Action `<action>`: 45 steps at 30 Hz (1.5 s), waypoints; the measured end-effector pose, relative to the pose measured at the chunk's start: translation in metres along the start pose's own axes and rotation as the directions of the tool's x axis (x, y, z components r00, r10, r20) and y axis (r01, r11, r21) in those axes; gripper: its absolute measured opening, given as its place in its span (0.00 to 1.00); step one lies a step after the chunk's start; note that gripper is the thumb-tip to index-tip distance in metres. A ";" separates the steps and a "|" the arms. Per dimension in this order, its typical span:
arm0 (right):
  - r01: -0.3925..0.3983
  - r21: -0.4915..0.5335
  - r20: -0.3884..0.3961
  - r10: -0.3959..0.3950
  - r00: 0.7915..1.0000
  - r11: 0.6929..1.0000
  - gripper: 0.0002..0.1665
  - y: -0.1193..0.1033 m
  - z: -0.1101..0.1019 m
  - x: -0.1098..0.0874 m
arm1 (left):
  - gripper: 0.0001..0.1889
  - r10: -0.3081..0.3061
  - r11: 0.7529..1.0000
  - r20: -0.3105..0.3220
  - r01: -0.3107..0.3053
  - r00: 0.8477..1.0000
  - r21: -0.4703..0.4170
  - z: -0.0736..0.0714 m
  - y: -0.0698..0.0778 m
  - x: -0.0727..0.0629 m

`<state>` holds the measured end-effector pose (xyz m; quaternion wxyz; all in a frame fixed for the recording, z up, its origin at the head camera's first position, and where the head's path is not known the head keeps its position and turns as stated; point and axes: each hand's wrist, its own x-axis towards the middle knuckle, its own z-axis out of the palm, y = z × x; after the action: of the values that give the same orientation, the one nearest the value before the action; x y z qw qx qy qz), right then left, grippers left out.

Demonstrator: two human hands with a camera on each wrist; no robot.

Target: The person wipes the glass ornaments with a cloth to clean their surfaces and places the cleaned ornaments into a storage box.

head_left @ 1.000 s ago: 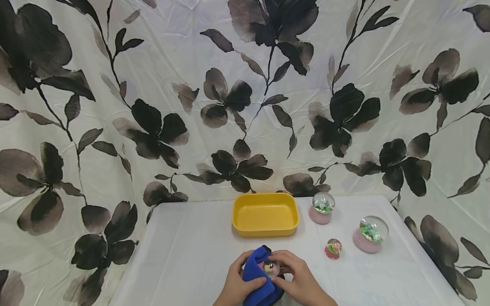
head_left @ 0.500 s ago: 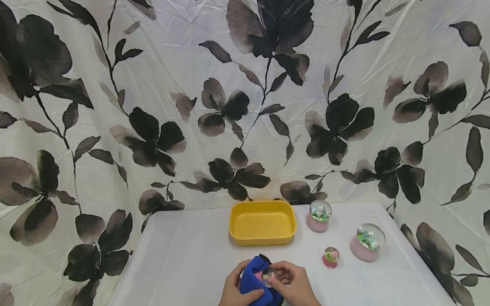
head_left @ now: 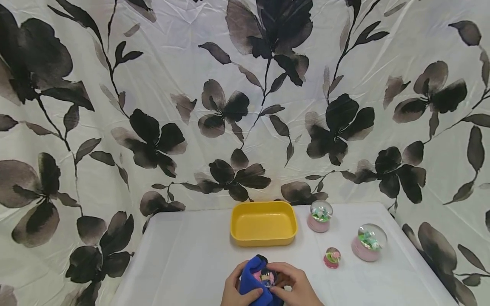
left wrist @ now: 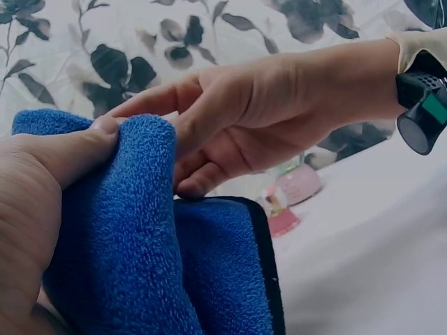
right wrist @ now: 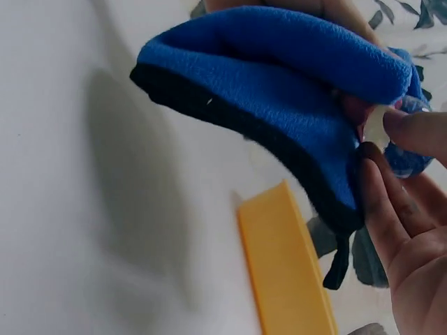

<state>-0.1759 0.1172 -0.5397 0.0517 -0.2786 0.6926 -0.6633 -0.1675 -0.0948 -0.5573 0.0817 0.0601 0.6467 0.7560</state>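
A small snow globe (head_left: 266, 277) with a clear dome and pink base is partly wrapped in a blue cloth (head_left: 249, 284) with black edging. My left hand (head_left: 233, 291) grips the cloth around the base side, its thumb pressing a fold in the left wrist view. My right hand (head_left: 296, 285) holds the dome side between thumb and fingers. In the right wrist view, the right thumb and fingers (right wrist: 380, 202) pinch at the globe and the cloth's edge. The cloth hides most of the base. In the left wrist view, the cloth (left wrist: 133, 223) covers the globe.
A yellow tray (head_left: 264, 242) stands beyond the hands. To the right are a medium snow globe (head_left: 319, 224), a large one (head_left: 365, 250) and a tiny one (head_left: 331, 259), all on the white table (head_left: 183, 255). A floral curtain (head_left: 164, 63) hangs behind.
The head view has tilted up slightly. The right thumb crossed the dome half a second ago and now lies at its near side. The globe appears turned a little within the cloth.
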 end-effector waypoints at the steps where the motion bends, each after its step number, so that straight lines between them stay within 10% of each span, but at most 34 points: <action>1: 0.013 -0.012 -0.004 -0.013 1.000 1.000 0.27 0.000 -0.001 0.002 | 0.33 0.019 1.000 0.012 -0.019 1.000 0.011 -0.001 -0.001 0.002; 11: -0.279 0.024 -0.086 0.280 0.956 0.960 0.26 0.003 0.004 -0.005 | 0.33 0.016 1.000 0.066 -0.015 0.998 -0.010 -0.002 -0.008 -0.003; 16: -0.236 0.031 -0.085 0.238 0.967 0.971 0.29 0.000 0.012 -0.002 | 0.32 0.041 0.999 0.029 -0.041 0.999 0.008 -0.009 -0.006 -0.005; 23: -0.136 -0.014 0.019 0.137 0.990 0.991 0.27 0.006 0.015 -0.010 | 0.36 -0.088 0.996 -0.017 0.087 0.996 -0.031 -0.010 -0.013 -0.018; 28: -0.036 -0.090 -0.031 0.033 0.999 0.995 0.26 0.013 0.011 -0.006 | 0.36 -0.021 1.000 -0.005 0.021 1.000 -0.010 -0.008 -0.013 -0.009; 38: -0.237 0.017 -0.082 0.237 0.968 0.971 0.26 0.010 0.011 0.001 | 0.35 -0.042 0.999 0.009 0.042 0.999 0.022 -0.008 -0.010 -0.003; 45: -0.239 0.107 -0.022 0.243 0.970 0.965 0.31 0.014 0.011 -0.002 | 0.34 -0.017 0.999 -0.008 0.017 1.000 0.032 -0.008 -0.016 -0.004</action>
<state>-0.1743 0.1079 -0.5548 0.1342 -0.1778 0.6869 -0.6918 -0.1641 -0.1012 -0.5747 0.0846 0.0531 0.6594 0.7451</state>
